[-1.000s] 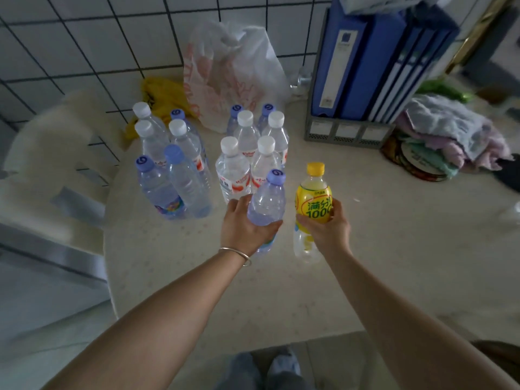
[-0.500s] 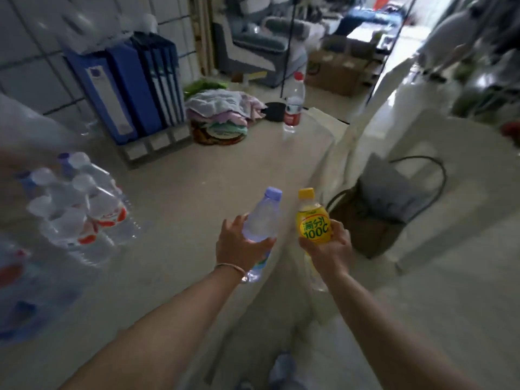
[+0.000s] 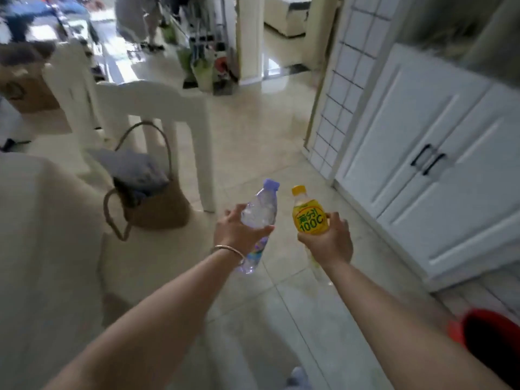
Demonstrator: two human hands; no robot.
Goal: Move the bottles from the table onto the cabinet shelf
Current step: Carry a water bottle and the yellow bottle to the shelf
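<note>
Carrying two bottles across the tiled floor (image 3: 261, 130) toward the white cabinet (image 3: 439, 153) on the right — the transport leg of the job, by the look of it. Left hand (image 3: 239, 235) curled round the middle of a clear water bottle (image 3: 260, 213) with a pale blue cap, tilted so the cap leans up and to the right, base hanging down past the bangle (image 3: 228, 250) on the wrist. Right hand (image 3: 327, 240) wrapped round the lower half of a yellow drink bottle (image 3: 309, 218), held close to upright, yellow cap on top. Both bottles in the air, just beside each other without touching, well clear of the pale counter (image 3: 42, 220) at the left edge. Cabinet doors closed, black handles (image 3: 427, 161) side by side at the seam; no shelf showing anywhere, possibly higher up where the picture blurs out. Next move, as a judgement: turning further right to find the shelf — and, if it sits behind those doors, freeing a hand first, since both are full. Chair (image 3: 152, 108) with a woven bag (image 3: 152, 204) on its seat passing on the left; red bucket (image 3: 489, 339) low at the right, worth stepping round.
</note>
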